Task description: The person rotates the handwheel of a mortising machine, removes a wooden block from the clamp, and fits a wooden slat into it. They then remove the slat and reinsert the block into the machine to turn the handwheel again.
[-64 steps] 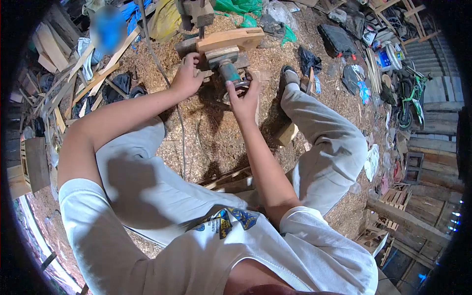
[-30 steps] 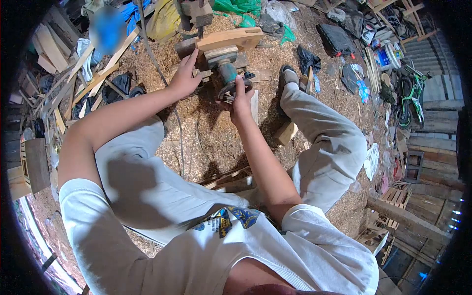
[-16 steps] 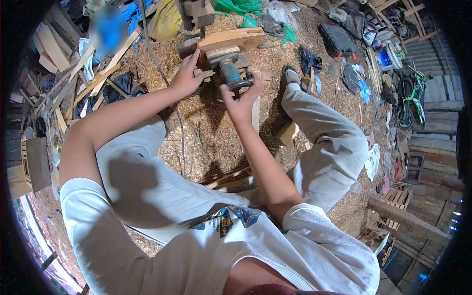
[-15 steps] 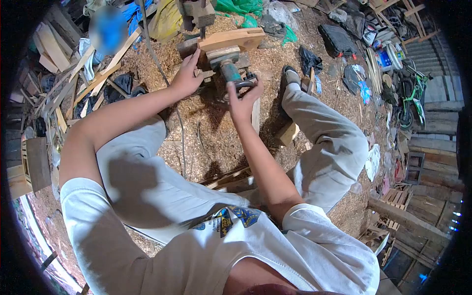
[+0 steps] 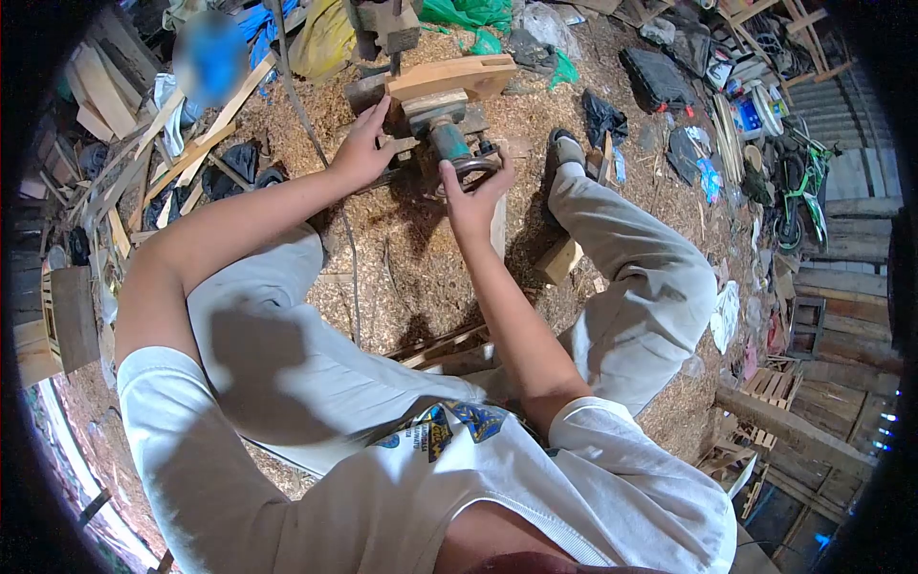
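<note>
A wooden board (image 5: pixel 469 78) with a notch near its right end sits in a machine's vise, against the wood-faced jaw (image 5: pixel 435 110). Below the jaw is the vise's green metal body (image 5: pixel 448 142), with a round metal handwheel (image 5: pixel 475 168) at its near end. My right hand (image 5: pixel 473 196) is closed on the wheel's rim, thumb on the left and fingers on the right. My left hand (image 5: pixel 361 153) is open beside the vise. Its outstretched fingers reach the board's left end, and its thumb points toward the vise.
Above the board stands the machine's metal head (image 5: pixel 387 38). A cable (image 5: pixel 354 258) hangs at left, near my leg. Wood shavings (image 5: pixel 287 134) cover the floor. Scrap planks (image 5: pixel 206 143) lie to the left; a black case (image 5: pixel 655 78) and a green bicycle (image 5: pixel 803 191) are at right.
The handwheel has turned slightly, and more of its rim shows. My right hand's fingers have shifted a little with it. My left hand and the board look nearly unchanged.
</note>
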The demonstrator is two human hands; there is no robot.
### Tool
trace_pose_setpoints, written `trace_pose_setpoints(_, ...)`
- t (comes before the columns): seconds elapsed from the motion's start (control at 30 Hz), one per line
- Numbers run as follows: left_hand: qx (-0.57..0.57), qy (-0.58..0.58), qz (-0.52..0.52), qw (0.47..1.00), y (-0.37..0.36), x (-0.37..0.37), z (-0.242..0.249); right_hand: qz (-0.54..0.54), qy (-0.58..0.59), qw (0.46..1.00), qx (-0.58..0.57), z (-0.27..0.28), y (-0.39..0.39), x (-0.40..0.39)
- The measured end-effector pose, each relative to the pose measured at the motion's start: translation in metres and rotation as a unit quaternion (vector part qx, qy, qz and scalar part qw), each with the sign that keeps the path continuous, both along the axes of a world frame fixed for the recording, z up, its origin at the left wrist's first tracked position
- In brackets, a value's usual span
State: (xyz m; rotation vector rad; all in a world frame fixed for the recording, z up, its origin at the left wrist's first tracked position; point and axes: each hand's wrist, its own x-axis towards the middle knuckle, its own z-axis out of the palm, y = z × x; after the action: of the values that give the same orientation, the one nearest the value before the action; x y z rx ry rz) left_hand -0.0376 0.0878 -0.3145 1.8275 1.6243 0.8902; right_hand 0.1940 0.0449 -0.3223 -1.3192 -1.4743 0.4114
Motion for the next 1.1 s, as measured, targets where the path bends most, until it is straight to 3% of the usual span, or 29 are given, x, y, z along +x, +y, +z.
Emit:
trace_pose_setpoints(0.07,0.003,0.001,-0.001,1.0,0.0,-0.001,0.0,0.019,0.231,0.957,-0.177,-0.006,-0.002,-0.005)
trace_pose_setpoints(0.13,0.005,0.0,-0.002,1.0,0.001,-0.002,-0.001,0.032,0.246,0.953,-0.174,0.005,-0.007,-0.005)
trace_pose_setpoints(0.17,0.004,-0.005,-0.005,1.0,0.0,-0.003,-0.002,0.037,0.07,0.993,-0.093,0.009,-0.008,0.001)
trace_pose_setpoints(0.2,0.003,-0.011,-0.01,1.0,-0.001,-0.002,0.0,0.04,-0.109,0.993,-0.008,0.011,-0.009,0.008)
trace_pose_setpoints(0.23,0.003,-0.011,-0.012,1.0,-0.001,-0.001,0.002,0.08,-0.188,0.979,-0.011,0.013,-0.01,0.018)
trace_pose_setpoints(0.4,-0.012,-0.004,-0.004,1.0,-0.002,-0.001,0.004,0.037,-0.113,0.993,0.024,0.003,-0.003,0.008)
trace_pose_setpoints(0.43,-0.011,-0.004,-0.002,1.0,-0.001,-0.001,0.004,0.048,0.049,0.995,-0.072,-0.001,-0.005,0.004)
trace_pose_setpoints(0.47,-0.009,-0.004,-0.004,1.0,-0.001,-0.001,0.003,0.057,0.209,0.962,-0.165,-0.004,-0.008,-0.001)
trace_pose_setpoints(0.53,-0.007,-0.004,-0.006,1.0,-0.001,-0.001,0.002,0.041,0.182,0.973,-0.135,0.0,-0.014,-0.003)
trace_pose_setpoints(0.6,-0.004,-0.005,-0.008,1.0,-0.001,-0.001,0.002,0.057,-0.119,0.991,-0.034,0.008,-0.013,0.013)
trace_pose_setpoints(0.63,-0.004,-0.005,-0.01,1.0,-0.002,-0.001,0.003,0.082,-0.203,0.974,-0.058,0.007,-0.012,0.02)
trace_pose_setpoints(0.67,-0.003,-0.003,-0.01,1.0,-0.003,-0.001,0.004,0.08,-0.204,0.974,-0.057,0.008,-0.011,0.02)
trace_pose_setpoints(0.73,-0.002,-0.003,-0.008,1.0,-0.003,0.0,0.006,0.067,-0.1,0.992,0.047,0.014,-0.007,0.014)
trace_pose_setpoints(0.77,-0.005,-0.016,-0.009,1.0,-0.003,0.0,0.007,0.027,-0.009,1.0,0.002,0.001,-0.002,0.007)
trace_pose_setpoints(0.87,-0.003,-0.031,-0.008,1.0,-0.004,0.0,0.008,0.022,0.094,0.991,-0.097,0.0,-0.006,-0.002)
trace_pose_setpoints(0.9,0.003,-0.034,-0.01,0.999,-0.004,0.001,0.008,0.035,0.005,0.998,-0.052,0.003,-0.008,0.001)
trace_pose_setpoints(0.93,0.002,-0.033,-0.01,0.999,-0.004,0.001,0.008,0.035,0.006,0.998,-0.052,0.01,-0.009,0.009)
trace_pose_setpoints(1.0,-0.012,-0.034,-0.009,0.999,-0.005,0.0,0.007,0.086,-0.321,0.943,0.033,0.024,-0.012,0.023)
trace_pose_setpoints(1.03,-0.011,-0.034,-0.01,0.999,-0.003,0.0,0.006,0.076,-0.243,0.966,0.05,0.015,-0.007,0.018)
trace_pose_setpoints(1.07,-0.009,-0.029,-0.009,0.999,-0.002,0.0,0.005,0.076,-0.244,0.966,0.051,0.01,-0.005,0.011)
trace_pose_setpoints(1.1,-0.007,-0.025,-0.006,1.0,-0.003,0.0,0.006,0.029,-0.11,0.994,-0.002,0.006,-0.004,0.003)
